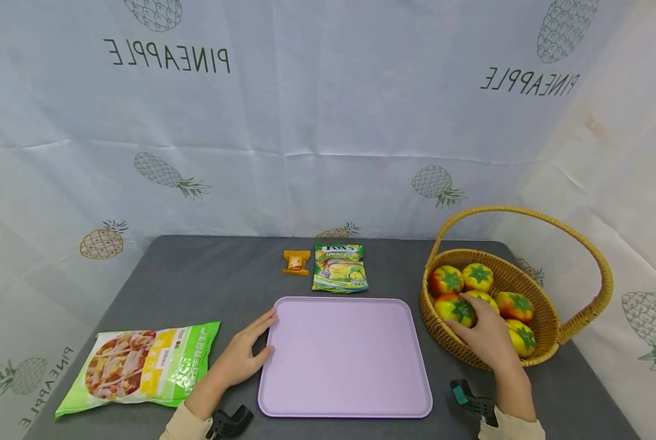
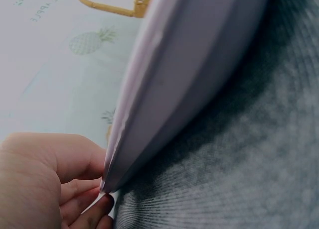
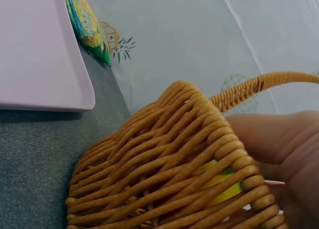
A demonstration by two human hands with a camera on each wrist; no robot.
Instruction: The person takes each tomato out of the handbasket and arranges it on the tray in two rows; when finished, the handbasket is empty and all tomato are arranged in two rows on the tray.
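My right hand (image 1: 488, 335) reaches into the wicker basket (image 1: 542, 351) on the right. Its thumb and fingers hold a red-and-yellow tomato (image 1: 453, 309) with a green star-shaped top, at the basket's near-left side. Several similar tomatoes (image 1: 515, 305) lie around it. In the right wrist view the basket's woven wall (image 3: 164, 159) hides most of the fingers and the fruit. My left hand (image 1: 242, 354) touches the left edge of the lilac tray (image 1: 344, 360), thumb and fingers fairly straight. The left wrist view shows the fingertips against the tray's rim (image 2: 129, 104).
Behind the tray lie a small orange packet (image 1: 296, 262) and a green FOX'S candy bag (image 1: 339, 269). A large green-and-white food bag (image 1: 140, 365) lies on the left. The basket's tall handle (image 1: 597, 263) arches above its right side. A pineapple-print curtain (image 1: 328, 122) hangs behind the grey table (image 1: 206, 275).
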